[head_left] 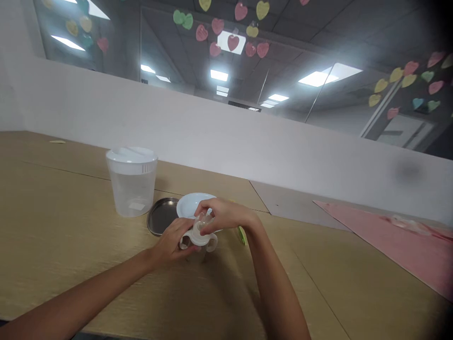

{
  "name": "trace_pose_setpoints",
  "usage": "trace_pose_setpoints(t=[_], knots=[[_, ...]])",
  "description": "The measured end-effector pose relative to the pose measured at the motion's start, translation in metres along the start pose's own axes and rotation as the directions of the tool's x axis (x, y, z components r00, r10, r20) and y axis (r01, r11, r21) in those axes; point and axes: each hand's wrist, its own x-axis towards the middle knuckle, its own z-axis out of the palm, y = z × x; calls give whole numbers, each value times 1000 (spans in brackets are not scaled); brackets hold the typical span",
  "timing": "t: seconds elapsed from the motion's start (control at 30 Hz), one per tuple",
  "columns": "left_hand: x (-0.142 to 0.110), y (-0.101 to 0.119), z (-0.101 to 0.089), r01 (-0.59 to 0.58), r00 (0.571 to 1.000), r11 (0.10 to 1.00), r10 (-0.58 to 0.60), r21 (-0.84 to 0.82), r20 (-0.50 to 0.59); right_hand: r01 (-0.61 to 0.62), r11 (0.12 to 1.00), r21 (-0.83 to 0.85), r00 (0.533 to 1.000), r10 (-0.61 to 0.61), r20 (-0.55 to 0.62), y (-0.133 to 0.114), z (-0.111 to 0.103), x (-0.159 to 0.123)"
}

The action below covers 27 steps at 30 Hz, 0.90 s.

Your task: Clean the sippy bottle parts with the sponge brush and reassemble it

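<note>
A clear baby bottle [196, 256] with a white collar and two side handles [212, 243] is between my hands, upright or nearly so, just above or on the table. My left hand [172, 242] wraps around its left side, by the collar and one handle. From above, my right hand [226, 215] grips the transparent domed cap [203, 221] at the bottle's top, thumb in front and fingers behind. Whether the cap is seated on the collar cannot be told.
Behind my hands lie a dark metal tray [159, 218] and a white bowl [193, 203]. A lidded clear plastic pitcher [132, 186] stands to the left. Right of the bowl is a green object [242, 235], partly hidden. A pink cloth [396, 241] covers the far right table, below a white wall [219, 146].
</note>
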Motion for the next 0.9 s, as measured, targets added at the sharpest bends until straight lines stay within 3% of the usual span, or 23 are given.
trace_pose_setpoints(t=[0.37,0.5,0.67,0.9], knots=[[2,4,-3,-18,1000,999,18,-35,-10,-4,999,-48,1000,4,1,-4,1,1],[3,2,-2,-33,998,999,34,28,-47,15,999,-43,1000,-14,11,-3,0,2],[6,1,-4,-81,996,991,83,109,-16,16,1000,21,999,-17,39,5,-4,1],[7,1,-6,-109,994,981,110,160,1,7,987,163,997,6,-78,18,-21,-24]])
